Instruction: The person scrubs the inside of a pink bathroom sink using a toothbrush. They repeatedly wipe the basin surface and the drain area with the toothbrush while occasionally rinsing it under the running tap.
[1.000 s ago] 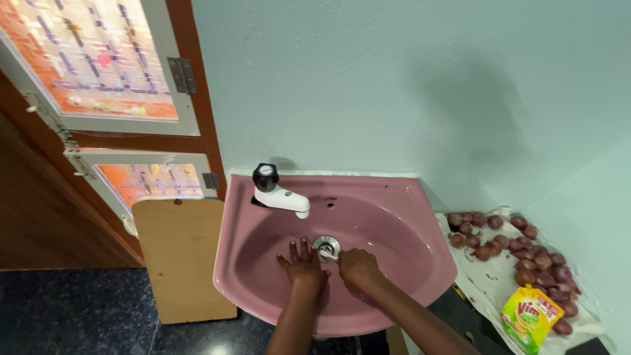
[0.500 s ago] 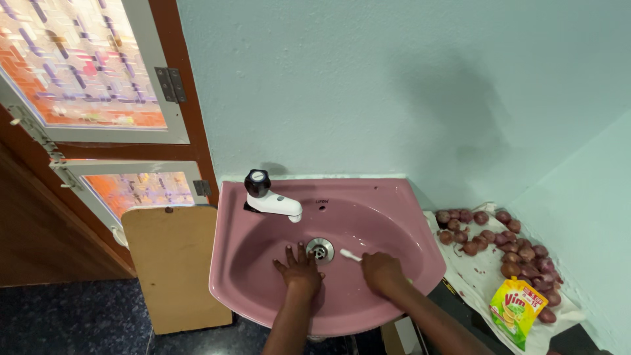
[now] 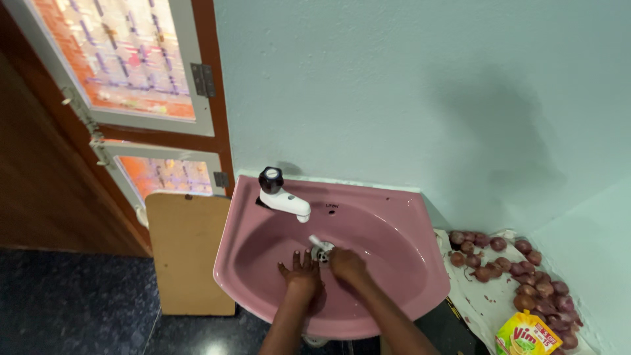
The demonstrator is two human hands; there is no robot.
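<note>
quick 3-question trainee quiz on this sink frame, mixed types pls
1. True or false: the left hand lies flat, fingers spread, on the bowl of the pink sink.
2. Which thing does the right hand hold over the drain? A) a sponge B) a white brush C) a yellow pouch
3. Fill in: the red onions lie on a white sheet to the ___ of the sink.

Key
1. True.
2. B: the white brush sticks out of the fist, its tip over the drain, below the white tap.
3. right.
</note>
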